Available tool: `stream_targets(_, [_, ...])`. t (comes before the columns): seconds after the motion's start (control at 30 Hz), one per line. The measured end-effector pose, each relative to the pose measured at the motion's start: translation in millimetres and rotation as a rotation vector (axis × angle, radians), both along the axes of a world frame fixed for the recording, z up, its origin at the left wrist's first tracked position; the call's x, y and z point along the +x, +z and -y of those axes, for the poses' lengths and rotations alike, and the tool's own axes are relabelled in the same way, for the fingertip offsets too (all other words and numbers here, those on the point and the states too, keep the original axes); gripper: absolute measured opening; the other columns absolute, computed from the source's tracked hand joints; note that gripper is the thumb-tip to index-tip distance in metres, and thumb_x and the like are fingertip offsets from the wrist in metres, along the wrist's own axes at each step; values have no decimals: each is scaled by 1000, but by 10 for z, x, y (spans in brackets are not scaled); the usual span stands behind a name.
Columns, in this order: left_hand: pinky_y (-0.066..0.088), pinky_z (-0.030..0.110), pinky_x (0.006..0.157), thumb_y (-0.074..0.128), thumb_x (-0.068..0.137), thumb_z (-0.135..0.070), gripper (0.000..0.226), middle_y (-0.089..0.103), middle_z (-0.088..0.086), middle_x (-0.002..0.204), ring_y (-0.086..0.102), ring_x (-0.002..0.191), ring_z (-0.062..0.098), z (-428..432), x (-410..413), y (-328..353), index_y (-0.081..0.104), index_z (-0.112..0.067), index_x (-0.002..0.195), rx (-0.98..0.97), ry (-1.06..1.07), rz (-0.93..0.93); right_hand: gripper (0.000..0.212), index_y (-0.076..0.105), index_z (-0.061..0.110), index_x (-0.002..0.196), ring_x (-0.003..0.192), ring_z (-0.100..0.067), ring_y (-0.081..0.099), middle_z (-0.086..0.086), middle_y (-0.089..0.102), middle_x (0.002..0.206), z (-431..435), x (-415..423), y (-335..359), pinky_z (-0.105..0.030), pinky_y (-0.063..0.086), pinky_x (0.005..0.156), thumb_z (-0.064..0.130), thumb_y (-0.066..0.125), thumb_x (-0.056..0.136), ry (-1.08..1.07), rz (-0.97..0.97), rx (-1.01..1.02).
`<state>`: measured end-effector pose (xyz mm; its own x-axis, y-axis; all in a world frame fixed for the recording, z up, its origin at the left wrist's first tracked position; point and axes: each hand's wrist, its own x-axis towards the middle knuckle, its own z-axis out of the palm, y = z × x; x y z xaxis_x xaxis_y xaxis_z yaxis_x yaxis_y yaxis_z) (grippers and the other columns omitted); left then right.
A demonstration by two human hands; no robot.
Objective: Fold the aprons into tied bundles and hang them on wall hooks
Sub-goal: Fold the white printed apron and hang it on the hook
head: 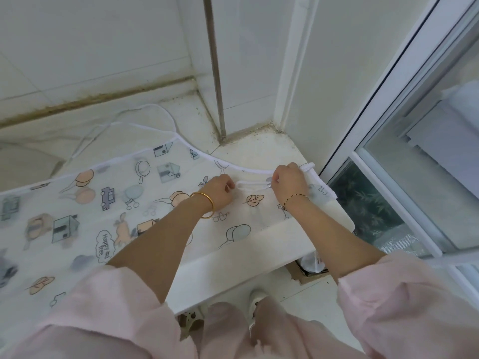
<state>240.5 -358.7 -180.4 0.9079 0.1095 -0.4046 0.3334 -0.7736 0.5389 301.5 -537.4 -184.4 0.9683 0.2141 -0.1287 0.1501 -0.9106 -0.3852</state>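
Pink sleeves [116, 307], forearms stretched forward, left hand [219, 189] and right hand [287, 180] both pinching white strap [252, 184] over apron [103, 203]

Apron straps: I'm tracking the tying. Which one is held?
The near strap, pinched between left hand and right hand; the far strap lies loose beyond the apron.

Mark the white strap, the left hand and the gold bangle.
white strap [252, 182], head view, middle stretch
left hand [219, 192], head view, its back
gold bangle [211, 202], head view, band at wrist
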Motion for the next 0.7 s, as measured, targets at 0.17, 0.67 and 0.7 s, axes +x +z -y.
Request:
stream_targets(0.17, [41, 24, 70, 45, 87, 1, 22, 57, 7, 100, 53, 85, 20, -403, -120, 19, 59, -6, 102, -11, 257, 171, 12, 60, 6, 97, 92, -29, 52, -12, 52, 104, -330, -42, 153, -31, 40, 72, 8, 49, 92, 86, 79, 49])
stream_targets(0.67, [43, 41, 94, 51, 84, -1, 39, 44, 18, 127, 44, 115, 34, -2890, -680, 104, 49, -3, 123, 473, 206, -34, 34, 47, 5, 127, 113, -29, 49, -15, 49, 125, -2839, -291, 206, -37, 45, 89, 6, 45, 93, 595, -53, -50])
stream_targets(0.7, [45, 41, 91, 55, 82, -5, 31, 46, 17, 123, 45, 111, 33, -3021, -698, 95, 50, -3, 113, 493, 159, -83, 35, 45, 5, 127, 113, -30, 48, -15, 49, 125, -2978, -286, 185, -36, 46, 87, 5, 45, 92, 611, -42, -89])
